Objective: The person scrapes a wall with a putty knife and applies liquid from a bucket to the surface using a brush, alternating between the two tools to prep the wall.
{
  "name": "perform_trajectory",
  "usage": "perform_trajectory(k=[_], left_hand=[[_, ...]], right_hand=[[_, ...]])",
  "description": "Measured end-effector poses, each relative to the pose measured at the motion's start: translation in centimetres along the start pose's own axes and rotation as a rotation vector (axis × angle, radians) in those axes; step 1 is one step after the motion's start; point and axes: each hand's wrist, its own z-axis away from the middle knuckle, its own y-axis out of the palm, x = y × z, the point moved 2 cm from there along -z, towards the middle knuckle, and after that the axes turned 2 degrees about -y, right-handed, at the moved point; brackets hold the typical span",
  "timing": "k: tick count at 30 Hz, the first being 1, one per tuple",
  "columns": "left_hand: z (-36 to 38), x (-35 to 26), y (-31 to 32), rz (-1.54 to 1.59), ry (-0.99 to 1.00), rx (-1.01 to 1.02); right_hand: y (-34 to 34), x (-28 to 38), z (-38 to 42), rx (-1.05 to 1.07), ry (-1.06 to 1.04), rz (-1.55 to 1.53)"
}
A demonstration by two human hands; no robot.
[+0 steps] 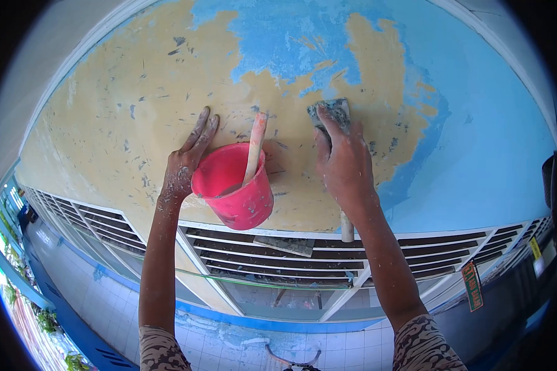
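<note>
At the left, the left arm (159, 266) reaches up past the lower edge of the painted wall (105, 123), and the left hand (182, 170) lies against the tan part of it, back of the hand outward. Two of its fingers (198, 130) point up, straight, with a narrow gap between them; the others are hidden by the bucket, so I cannot tell whether they grip it. Smears of pale residue cover the knuckles and wrist

Next comes one pink bucket (247, 207), right beside the left hand, tilted with its mouth toward the upper left, above the wall's lower edge. One pale stick (255, 148) with a reddish tip stands in it, leaning right

Farther right, the right arm (384, 266) slants up and leftward, wrist fairly straight. The right hand (346, 161) is closed around one scraper (332, 112), one finger laid along its smeared blade, the rest curled about the handle, whose end shows beneath the hand at the lower edge. The blade is near the border of tan and blue, right of the wall's middle

Below that edge, one flat board (284, 245) lies across the slats (414, 253); one lettered sign (473, 285) hangs toward the lower right corner
</note>
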Motion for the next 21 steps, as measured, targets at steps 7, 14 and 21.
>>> perform_trajectory(k=[7,14,21], left_hand=[[-0.2,-0.5,-0.2,0.034,0.045,-0.019],[-0.2,0.5,0.4,-0.028,0.027,0.009],[0.1,1.1,0.6,-0.023,0.003,0.020]], right_hand=[[-0.7,1.1,-1.5,-0.050,0.005,0.015],[-0.9,0.1,-4.1,-0.176,-0.049,-0.084],[-1.5,-1.0,0.1,-0.054,0.051,-0.016]])
